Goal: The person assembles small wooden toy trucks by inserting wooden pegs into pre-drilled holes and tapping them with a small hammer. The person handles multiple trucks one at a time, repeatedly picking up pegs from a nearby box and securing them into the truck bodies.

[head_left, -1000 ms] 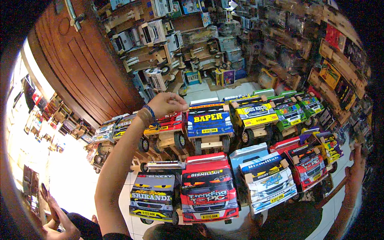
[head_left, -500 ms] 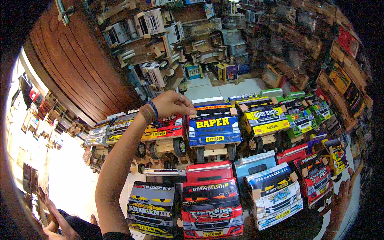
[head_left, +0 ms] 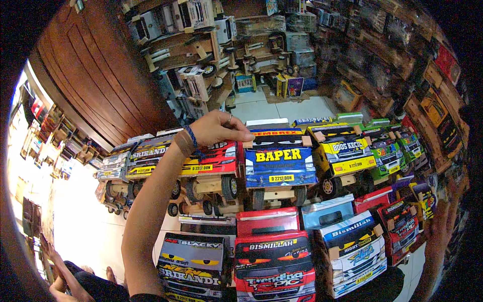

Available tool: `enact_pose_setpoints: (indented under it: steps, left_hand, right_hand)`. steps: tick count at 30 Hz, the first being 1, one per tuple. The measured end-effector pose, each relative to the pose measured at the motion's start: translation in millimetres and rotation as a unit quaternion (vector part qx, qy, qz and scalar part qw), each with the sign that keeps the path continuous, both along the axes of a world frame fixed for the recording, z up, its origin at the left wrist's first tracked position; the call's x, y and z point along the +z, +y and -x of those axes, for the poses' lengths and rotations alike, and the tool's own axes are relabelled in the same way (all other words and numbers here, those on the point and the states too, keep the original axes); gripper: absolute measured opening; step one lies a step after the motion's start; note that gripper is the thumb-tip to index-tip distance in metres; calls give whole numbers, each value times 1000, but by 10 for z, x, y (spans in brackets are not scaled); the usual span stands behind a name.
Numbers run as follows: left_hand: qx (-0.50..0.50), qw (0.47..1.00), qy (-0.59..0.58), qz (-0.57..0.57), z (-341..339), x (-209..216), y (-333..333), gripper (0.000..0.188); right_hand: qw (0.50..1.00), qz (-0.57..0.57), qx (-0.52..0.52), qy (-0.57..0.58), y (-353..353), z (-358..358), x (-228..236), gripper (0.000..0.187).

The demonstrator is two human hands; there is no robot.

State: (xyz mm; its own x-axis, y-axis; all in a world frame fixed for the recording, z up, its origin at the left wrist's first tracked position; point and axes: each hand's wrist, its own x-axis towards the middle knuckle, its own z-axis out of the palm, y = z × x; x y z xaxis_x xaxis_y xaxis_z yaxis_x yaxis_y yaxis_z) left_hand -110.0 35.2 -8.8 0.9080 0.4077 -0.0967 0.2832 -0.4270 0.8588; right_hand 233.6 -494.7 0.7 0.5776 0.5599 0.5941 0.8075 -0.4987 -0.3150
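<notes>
My left hand [head_left: 217, 130] reaches over the front row, thumb and fingers pinched together at the upper left corner of a blue toy truck [head_left: 280, 168]. Its fingertips meet the small wooden block there; their exact hold is partly hidden. A red toy truck [head_left: 221, 153] stands just left of it, behind my wrist. To its right is a yellow toy truck [head_left: 347, 151]. Dim and blurred at the right edge, my right hand [head_left: 440, 234] has its fingers stretched out beside a black and red toy truck [head_left: 398, 226], holding nothing that I can see.
Nearer me stand a grey toy truck [head_left: 191, 267], a red one [head_left: 274, 267] and a white one [head_left: 354, 254]. Green trucks [head_left: 387, 158] stand at the far right. Beyond are stacked wooden truck parts [head_left: 201, 53] and a brown door [head_left: 85, 80]. Another person's arm [head_left: 70, 277] shows lower left.
The view has shifted, so the near trucks sit lower and farther right. My left hand stays at the blue truck's corner. My right hand has moved toward the right edge and blurred.
</notes>
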Motion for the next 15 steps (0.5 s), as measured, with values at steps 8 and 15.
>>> enact_pose_setpoints:
  steps: [8,15]
  left_hand:
    - [-12,999,-24,21,-6,-136,15,30]
    - [-14,998,-35,-48,7,-107,-26,33]
  right_hand:
    - [903,-49,191,382,1253,655,478,58]
    - [895,-37,273,351,1730,902,448,51]
